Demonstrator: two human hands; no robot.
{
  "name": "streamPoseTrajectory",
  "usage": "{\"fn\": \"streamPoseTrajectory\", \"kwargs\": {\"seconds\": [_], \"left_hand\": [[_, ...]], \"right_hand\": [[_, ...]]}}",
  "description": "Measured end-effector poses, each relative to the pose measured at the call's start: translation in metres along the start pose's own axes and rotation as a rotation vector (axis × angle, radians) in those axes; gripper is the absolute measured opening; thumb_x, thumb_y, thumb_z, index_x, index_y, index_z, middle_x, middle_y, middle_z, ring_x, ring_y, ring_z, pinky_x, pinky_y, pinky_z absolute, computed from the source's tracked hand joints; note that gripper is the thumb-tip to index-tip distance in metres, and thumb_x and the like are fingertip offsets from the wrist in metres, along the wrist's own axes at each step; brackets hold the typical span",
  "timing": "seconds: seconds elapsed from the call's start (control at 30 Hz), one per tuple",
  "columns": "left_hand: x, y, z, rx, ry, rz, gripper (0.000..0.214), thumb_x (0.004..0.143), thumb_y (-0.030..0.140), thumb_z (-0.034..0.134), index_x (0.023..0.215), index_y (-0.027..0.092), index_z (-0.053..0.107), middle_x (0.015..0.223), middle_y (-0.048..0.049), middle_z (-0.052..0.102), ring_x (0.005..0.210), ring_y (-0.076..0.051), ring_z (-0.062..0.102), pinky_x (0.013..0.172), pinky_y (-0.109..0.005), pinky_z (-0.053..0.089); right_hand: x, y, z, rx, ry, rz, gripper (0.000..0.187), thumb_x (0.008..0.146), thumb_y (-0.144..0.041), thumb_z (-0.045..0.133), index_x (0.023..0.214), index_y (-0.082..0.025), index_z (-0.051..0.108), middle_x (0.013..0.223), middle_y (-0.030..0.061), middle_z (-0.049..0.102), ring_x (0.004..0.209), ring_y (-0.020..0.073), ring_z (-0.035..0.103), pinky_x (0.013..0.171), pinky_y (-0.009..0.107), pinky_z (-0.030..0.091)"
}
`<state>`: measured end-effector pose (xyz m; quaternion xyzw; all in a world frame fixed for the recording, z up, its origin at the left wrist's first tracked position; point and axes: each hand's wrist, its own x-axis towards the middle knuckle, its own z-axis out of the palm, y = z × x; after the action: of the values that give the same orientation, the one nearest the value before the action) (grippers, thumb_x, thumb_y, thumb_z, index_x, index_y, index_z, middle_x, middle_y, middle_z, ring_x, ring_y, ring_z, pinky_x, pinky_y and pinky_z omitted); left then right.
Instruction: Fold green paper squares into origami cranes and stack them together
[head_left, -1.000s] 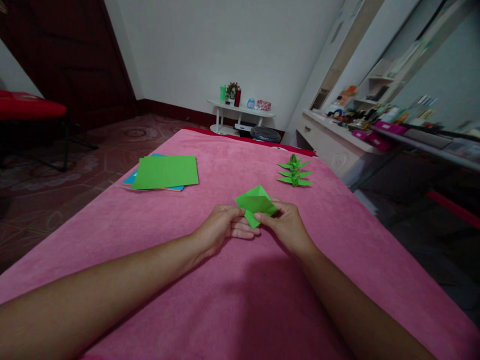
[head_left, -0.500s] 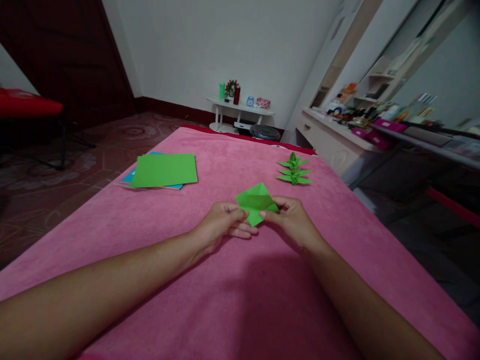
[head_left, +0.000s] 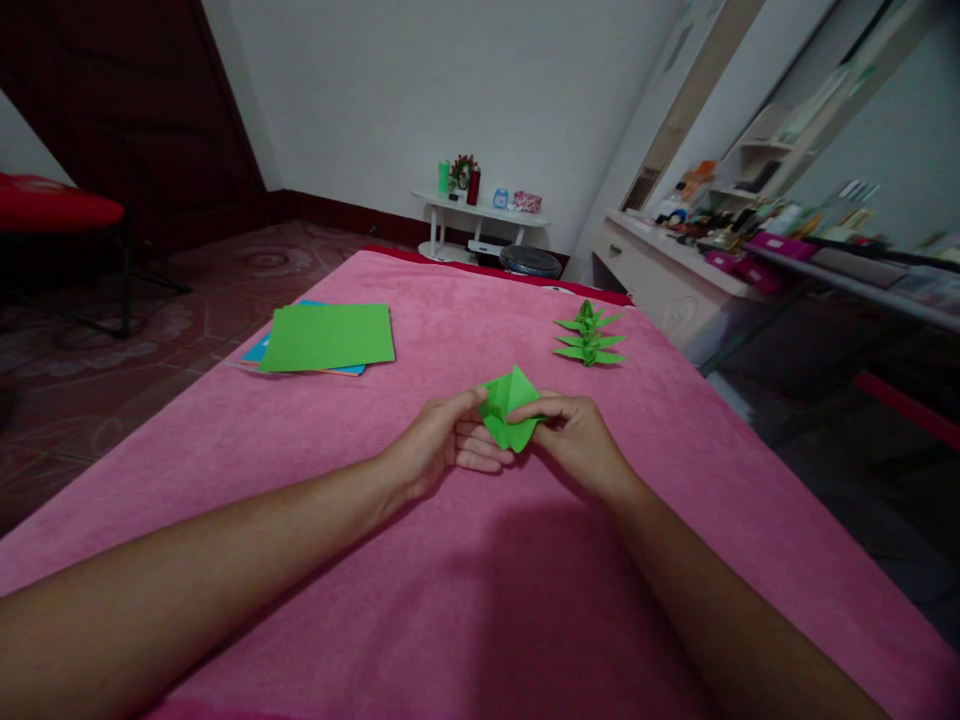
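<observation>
A small green folded paper [head_left: 517, 390] is held between my two hands, above the pink cloth [head_left: 360, 560]. My left hand [head_left: 461, 435] has its thumb on the paper's left corner, with the other fingers stretched out beneath it. My right hand [head_left: 574, 430] pinches the right side, one finger lying across the front of the paper. The paper's flaps stand partly raised, with creases in the middle. Beyond my right hand lie several green folded paper figures [head_left: 589, 340] with pointed ends, close together in a row.
At the left lies a stack of paper sheets, a green sheet [head_left: 330, 338] on top of a blue sheet [head_left: 255, 352]. A white side table [head_left: 487, 210] stands by the far wall. On the right is a cluttered dresser [head_left: 667, 260]; a red chair [head_left: 60, 215] is at far left.
The flat diamond of green paper is now partly opened and bent. My left thumb has moved up to its left corner, and a right finger has come across its front.
</observation>
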<state>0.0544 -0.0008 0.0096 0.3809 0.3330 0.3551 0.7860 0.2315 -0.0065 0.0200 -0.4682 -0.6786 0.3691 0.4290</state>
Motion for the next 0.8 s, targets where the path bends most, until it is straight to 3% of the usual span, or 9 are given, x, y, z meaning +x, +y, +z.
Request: {"fn": "streamPoseTrajectory", "kwargs": {"seconds": [0.07,0.17,0.3,0.5,0.6,0.8], "left_hand": [[-0.0008,0.0013,0.0011,0.050,0.005,0.000,0.044,0.077,0.049,0.055,0.085,0.006,0.066,0.070,-0.0140,0.068,0.064,-0.022,0.067,0.059,-0.030,0.055],[-0.0012,0.0022,0.0028,0.107,0.045,-0.013,0.037,0.071,0.042,0.064,0.084,0.006,0.065,0.069,-0.0137,0.068,0.061,-0.021,0.067,0.058,-0.029,0.054],[0.0008,0.0012,0.0001,0.076,0.031,-0.034,0.028,0.075,0.031,0.055,0.084,0.006,0.064,0.071,-0.0150,0.068,0.061,-0.022,0.067,0.059,-0.030,0.055],[0.0042,0.0045,-0.0062,-0.011,-0.002,-0.098,0.032,0.079,0.028,0.046,0.088,0.003,0.064,0.076,-0.0185,0.069,0.066,-0.024,0.068,0.061,-0.030,0.055],[0.0046,0.0079,-0.0063,-0.027,0.009,-0.133,0.033,0.080,0.026,0.043,0.086,0.003,0.065,0.074,-0.0184,0.070,0.064,-0.023,0.068,0.060,-0.028,0.056],[0.0061,0.0101,-0.0066,-0.048,0.032,-0.162,0.032,0.079,0.022,0.039,0.087,0.003,0.064,0.075,-0.0183,0.070,0.066,-0.022,0.069,0.060,-0.026,0.055]], "right_hand": [[-0.0003,-0.0012,0.0017,-0.051,-0.006,-0.029,0.019,0.069,-0.013,0.057,0.074,-0.020,0.074,0.079,0.0039,0.065,0.072,0.0159,0.060,0.067,0.029,0.047],[-0.0009,-0.0017,0.0038,-0.150,-0.008,-0.079,0.023,0.069,-0.009,0.054,0.074,-0.020,0.074,0.079,0.0036,0.064,0.071,0.0150,0.059,0.067,0.028,0.047],[-0.0012,-0.0014,0.0031,-0.180,-0.002,-0.088,0.024,0.068,-0.008,0.054,0.077,-0.019,0.073,0.081,0.0039,0.065,0.072,0.0153,0.059,0.068,0.028,0.047],[-0.0023,-0.0020,0.0021,0.106,-0.028,0.126,0.016,0.067,-0.018,0.064,0.081,-0.016,0.071,0.075,0.0024,0.069,0.063,0.0146,0.061,0.061,0.027,0.049],[-0.0032,0.0000,0.0024,0.172,-0.043,0.158,0.015,0.069,-0.021,0.067,0.081,-0.014,0.071,0.071,0.0031,0.069,0.061,0.0138,0.061,0.060,0.026,0.049],[-0.0027,0.0031,-0.0003,0.276,0.020,0.222,0.028,0.063,-0.025,0.073,0.089,-0.014,0.068,0.068,0.0027,0.068,0.057,0.0138,0.063,0.057,0.027,0.052]]}}
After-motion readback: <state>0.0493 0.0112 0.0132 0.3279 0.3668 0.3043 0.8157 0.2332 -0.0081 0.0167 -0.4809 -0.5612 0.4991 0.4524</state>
